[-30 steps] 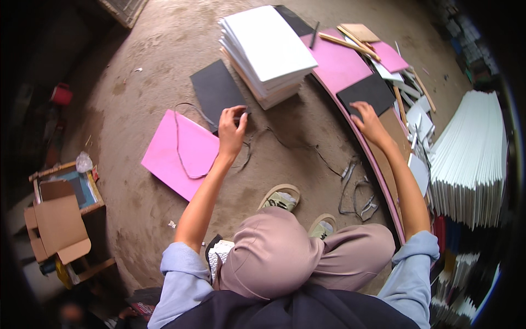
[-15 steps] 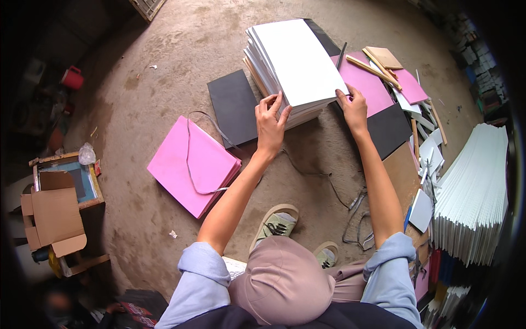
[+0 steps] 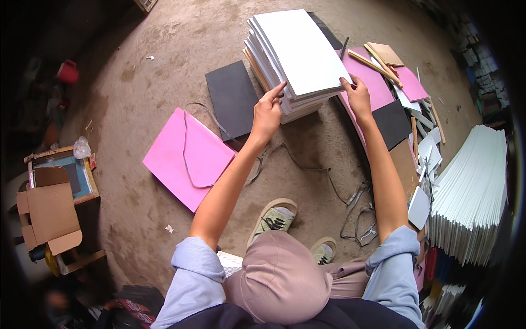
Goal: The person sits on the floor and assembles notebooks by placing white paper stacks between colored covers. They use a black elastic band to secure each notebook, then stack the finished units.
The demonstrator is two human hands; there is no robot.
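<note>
A tall stack of white paper [image 3: 301, 52] stands in front of me, its layers slightly uneven, with brownish layers low on its left side. My left hand [image 3: 267, 116] is at the stack's near left corner, its index finger stretched along the edge and the other fingers bent; I see nothing held in it. At the near right corner, my right hand [image 3: 359, 98] pinches the edge of the top sheets between thumb and fingers. Left of the stack lie a black board [image 3: 231, 98] and a pink stack [image 3: 189, 153] with a dark strap [image 3: 188, 148] loosely across it.
Right of the stack are pink sheets [image 3: 368, 79], another black board [image 3: 392, 123], wooden sticks [image 3: 375, 67] and white scraps. A big fanned pile of white sheets [image 3: 471, 186] stands farther right. Straps [image 3: 359, 222] lie near my feet. At left is a cardboard box [image 3: 52, 205].
My left hand has drawn slightly down and left along the stack's corner, its thumb no longer on the top sheet. The right hand stays at its corner and has risen slightly in view.
</note>
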